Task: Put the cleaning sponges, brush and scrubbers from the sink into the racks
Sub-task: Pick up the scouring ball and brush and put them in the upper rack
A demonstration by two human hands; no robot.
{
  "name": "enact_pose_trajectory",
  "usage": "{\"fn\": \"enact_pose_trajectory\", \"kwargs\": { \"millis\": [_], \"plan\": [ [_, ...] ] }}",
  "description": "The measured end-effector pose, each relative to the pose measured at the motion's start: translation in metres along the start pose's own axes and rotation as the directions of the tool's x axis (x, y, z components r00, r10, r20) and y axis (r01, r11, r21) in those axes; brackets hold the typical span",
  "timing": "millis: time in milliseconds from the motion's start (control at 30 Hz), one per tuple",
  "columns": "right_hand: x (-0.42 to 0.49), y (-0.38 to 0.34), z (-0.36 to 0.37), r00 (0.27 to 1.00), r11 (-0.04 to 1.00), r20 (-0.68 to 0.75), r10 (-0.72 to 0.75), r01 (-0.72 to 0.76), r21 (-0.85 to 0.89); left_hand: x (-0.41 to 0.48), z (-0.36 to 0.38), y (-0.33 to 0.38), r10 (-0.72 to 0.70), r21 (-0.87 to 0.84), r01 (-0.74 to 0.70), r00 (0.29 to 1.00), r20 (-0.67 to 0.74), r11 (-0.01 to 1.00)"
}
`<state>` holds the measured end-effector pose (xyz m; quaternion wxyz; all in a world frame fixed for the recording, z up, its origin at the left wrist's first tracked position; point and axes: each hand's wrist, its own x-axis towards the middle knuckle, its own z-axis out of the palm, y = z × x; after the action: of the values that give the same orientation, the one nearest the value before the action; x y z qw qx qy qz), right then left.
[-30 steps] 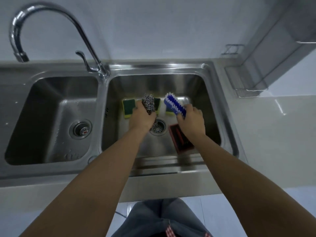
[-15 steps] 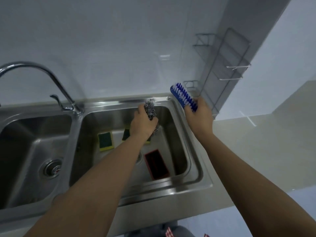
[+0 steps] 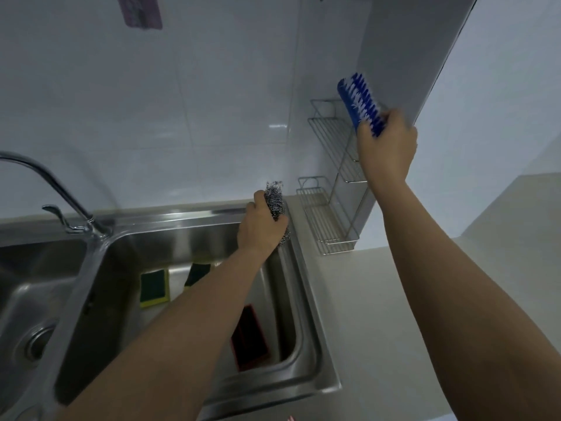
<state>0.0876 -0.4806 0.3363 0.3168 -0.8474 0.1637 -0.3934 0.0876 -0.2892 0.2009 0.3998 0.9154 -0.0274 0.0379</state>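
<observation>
My right hand [image 3: 385,147] grips a blue brush [image 3: 361,103] with blue and white bristles, held up in front of the upper wire rack [image 3: 329,130]. My left hand [image 3: 261,226] is closed on a steel wool scrubber [image 3: 274,197] above the right sink basin's [image 3: 303,299] far right corner, left of the lower wire rack [image 3: 318,214]. In that basin lie a green and yellow sponge [image 3: 154,287], a second green sponge [image 3: 197,273] partly behind my left forearm, and a red and black scrubber [image 3: 250,338].
A curved chrome faucet [image 3: 57,189] stands between the two basins, with the left basin [image 3: 27,302] beside it. The white counter [image 3: 379,299] runs right of the sink. A grey cabinet side [image 3: 403,50] rises behind the racks. A pink item [image 3: 139,10] hangs on the tiled wall.
Both hands have risen out of the sink and moved right. The brush went up to the upper rack; the steel wool reached the basin's far right corner. The view tilted upward.
</observation>
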Motion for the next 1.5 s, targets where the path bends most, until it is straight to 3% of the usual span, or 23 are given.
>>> {"fn": "enact_pose_trajectory", "kwargs": {
  "millis": [133, 267, 367, 433, 500, 567, 633, 733, 833, 1100, 1200, 1333, 1400, 1500],
  "plan": [
    [0.019, 0.011, 0.008, 0.974, 0.976, 0.212, 0.075, -0.028, -0.217, 0.011, 0.006, 0.002, -0.005, -0.014, 0.004, 1.000, -0.019, 1.000],
    [0.032, 0.005, 0.009, 0.862, 0.895, 0.462, 0.209, 0.022, -0.446, 0.017, 0.007, 0.000, -0.004, -0.008, 0.004, 0.999, -0.054, 1.000],
    [0.040, -0.002, 0.008, 0.780, 0.801, 0.551, 0.296, 0.112, -0.588, 0.017, 0.006, -0.003, -0.013, 0.017, 0.015, 0.998, -0.063, 1.000],
    [0.042, -0.003, 0.011, 0.782, 0.805, 0.577, 0.237, 0.175, -0.567, 0.017, 0.005, -0.005, -0.023, 0.027, 0.024, 0.998, -0.064, 0.999],
    [0.046, -0.001, 0.015, 0.786, 0.842, 0.612, 0.087, 0.271, -0.467, 0.016, 0.006, -0.007, -0.027, 0.028, 0.029, 0.998, -0.064, 0.999],
    [0.054, 0.000, 0.017, 0.680, 0.812, 0.733, 0.026, 0.413, -0.412, 0.016, 0.007, -0.007, -0.031, 0.031, 0.033, 0.998, -0.062, 0.999],
    [0.062, 0.000, 0.016, 0.573, 0.759, 0.816, 0.075, 0.498, -0.419, 0.017, 0.007, -0.007, -0.029, 0.028, 0.031, 0.998, -0.057, 0.999],
    [0.067, -0.001, 0.014, 0.520, 0.645, 0.840, 0.153, 0.591, -0.483, 0.017, 0.007, -0.005, -0.017, 0.028, 0.019, 0.999, -0.048, 0.999],
    [0.069, 0.000, 0.016, 0.527, 0.548, 0.827, 0.197, 0.640, -0.539, 0.019, 0.006, -0.004, -0.011, 0.019, 0.012, 0.999, -0.047, 1.000],
    [0.075, 0.006, 0.032, 0.512, 0.527, 0.834, 0.207, 0.660, -0.535, 0.016, 0.002, -0.001, -0.003, 0.014, 0.004, 0.999, -0.053, 1.000],
    [0.071, 0.005, 0.027, 0.554, 0.523, 0.819, 0.150, 0.658, -0.542, 0.015, 0.000, 0.002, 0.005, 0.006, -0.005, 0.998, -0.066, 1.000],
    [0.057, 0.007, 0.010, 0.685, 0.693, 0.725, 0.078, 0.486, -0.533, 0.016, -0.004, 0.008, 0.015, -0.019, -0.016, 0.997, -0.078, 1.000],
    [0.043, 0.017, 0.003, 0.736, 0.797, 0.677, -0.007, 0.413, -0.441, 0.017, -0.006, 0.014, 0.026, -0.040, -0.030, 0.996, -0.091, 0.999],
    [0.019, 0.043, -0.005, 0.845, 0.904, 0.493, -0.205, 0.357, -0.235, 0.020, -0.008, 0.028, 0.047, -0.082, -0.056, 0.993, -0.108, 0.995]
  ]
}}
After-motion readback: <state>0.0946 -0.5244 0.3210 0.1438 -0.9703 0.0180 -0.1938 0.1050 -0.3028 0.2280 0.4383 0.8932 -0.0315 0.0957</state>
